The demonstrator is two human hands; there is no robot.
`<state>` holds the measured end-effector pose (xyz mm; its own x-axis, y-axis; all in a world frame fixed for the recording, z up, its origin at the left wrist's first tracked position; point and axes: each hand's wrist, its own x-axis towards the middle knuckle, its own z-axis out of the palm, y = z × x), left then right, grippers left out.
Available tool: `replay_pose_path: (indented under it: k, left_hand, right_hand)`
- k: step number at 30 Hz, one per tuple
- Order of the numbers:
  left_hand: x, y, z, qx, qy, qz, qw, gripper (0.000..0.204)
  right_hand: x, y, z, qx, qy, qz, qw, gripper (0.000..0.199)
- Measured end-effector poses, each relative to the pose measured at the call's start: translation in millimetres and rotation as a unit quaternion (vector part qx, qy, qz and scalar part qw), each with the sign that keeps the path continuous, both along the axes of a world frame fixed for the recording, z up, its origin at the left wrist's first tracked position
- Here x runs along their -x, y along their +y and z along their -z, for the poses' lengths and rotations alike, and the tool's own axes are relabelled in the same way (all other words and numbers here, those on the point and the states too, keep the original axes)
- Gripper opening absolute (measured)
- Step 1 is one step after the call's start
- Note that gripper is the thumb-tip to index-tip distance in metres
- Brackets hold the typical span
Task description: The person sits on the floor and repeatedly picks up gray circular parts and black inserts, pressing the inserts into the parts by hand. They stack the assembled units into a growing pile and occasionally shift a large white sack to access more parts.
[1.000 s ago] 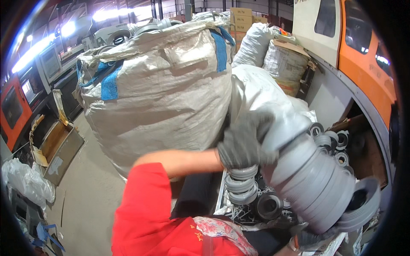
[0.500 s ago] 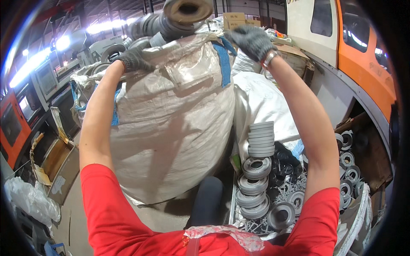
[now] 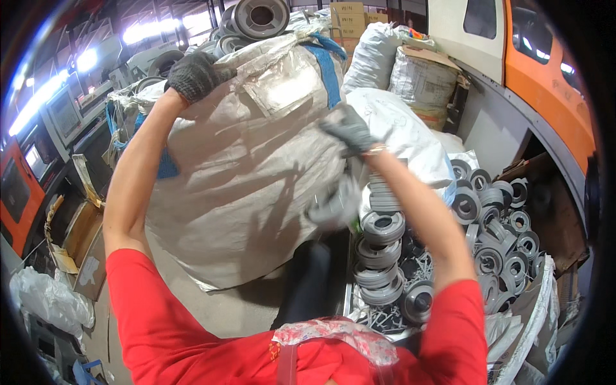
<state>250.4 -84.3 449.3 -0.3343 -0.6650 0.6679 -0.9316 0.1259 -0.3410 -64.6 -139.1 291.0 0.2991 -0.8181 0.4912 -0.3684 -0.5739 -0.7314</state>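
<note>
Grey gloves cover both hands. The left hand [image 3: 192,74] is up high on the top edge of the big white sack [image 3: 250,167], and its grip is curled shut on the cloth there. Just past it, grey plastic rings [image 3: 256,18] sit piled on top of the full sack. The right hand [image 3: 350,128] is lower, beside the sack. It is blurry, so I cannot tell if its grip is open or closed, or if it has anything. Under it stands a stack of rings [image 3: 380,256], and many more rings lie in a heap [image 3: 497,231] to the right. To do this well, I think the rings on top must be laid flat so they do not roll off, with the sack edge held firm.
</note>
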Motion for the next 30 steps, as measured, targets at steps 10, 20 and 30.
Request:
replay_pose_path:
  k: [10,20,30]
  left_hand:
    - [-47.3,-29.1,17.6,0.311,-0.282,0.119,0.9,0.032]
    - [117.9,-73.3,450.7,-0.499,0.317,-0.037,0.806,0.098]
    - [280.4,-178.3,364.3,-0.303,0.318,0.336,0.833,0.087]
  right_hand:
    - [84.3,-28.8,132.2,-0.104,0.188,0.162,0.963,0.059]
    - [185.2,42.6,277.5,-0.395,0.053,0.169,0.902,0.071]
    - [169.3,-11.0,291.6,-0.447,-0.507,0.121,0.727,0.031]
